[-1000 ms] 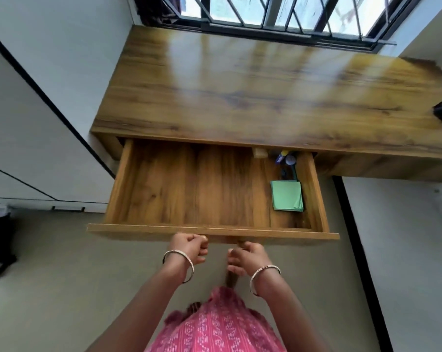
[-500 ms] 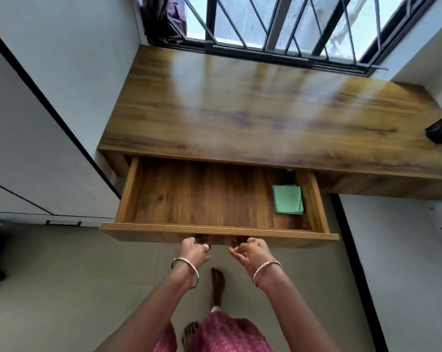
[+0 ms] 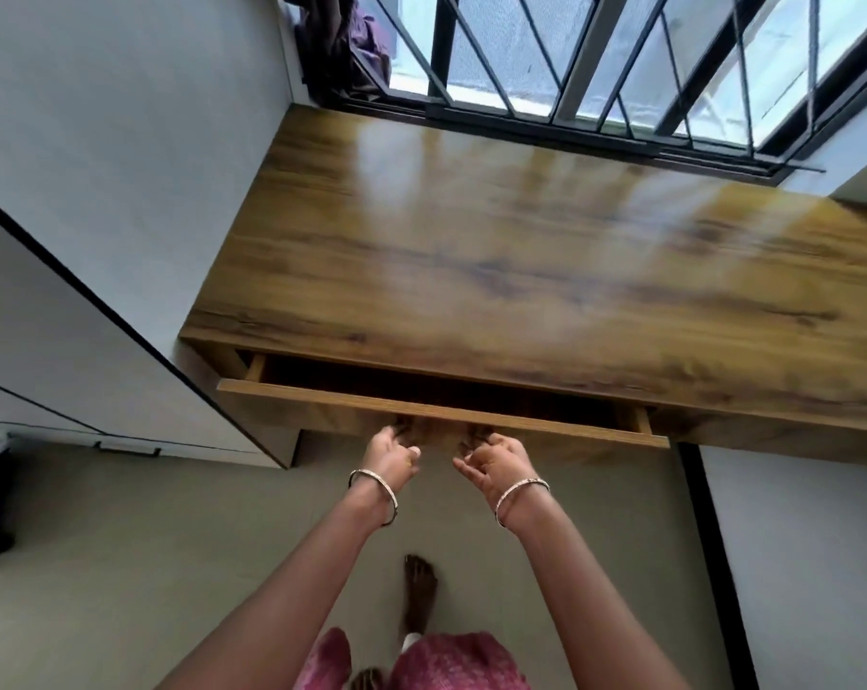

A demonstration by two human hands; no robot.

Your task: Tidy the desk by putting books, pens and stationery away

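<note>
Drawer [image 3: 441, 408] nearly shut under the wooden desk [image 3: 521, 271], only a narrow dark slit open along its top edge; contents hidden. Left hand [image 3: 391, 453] and right hand [image 3: 493, 458] side by side at the drawer front's lower edge, fingers curled loosely, fingertips seemingly tucked beneath it, though blur clouds this. 2 bangles on the wrists. Open floor [image 3: 123, 565] below; barred window [image 3: 595, 57] beyond the desktop.

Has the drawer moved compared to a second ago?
Yes. The drawer has slid inward under the desk top; only a narrow gap shows now, with both hands at its front.
</note>
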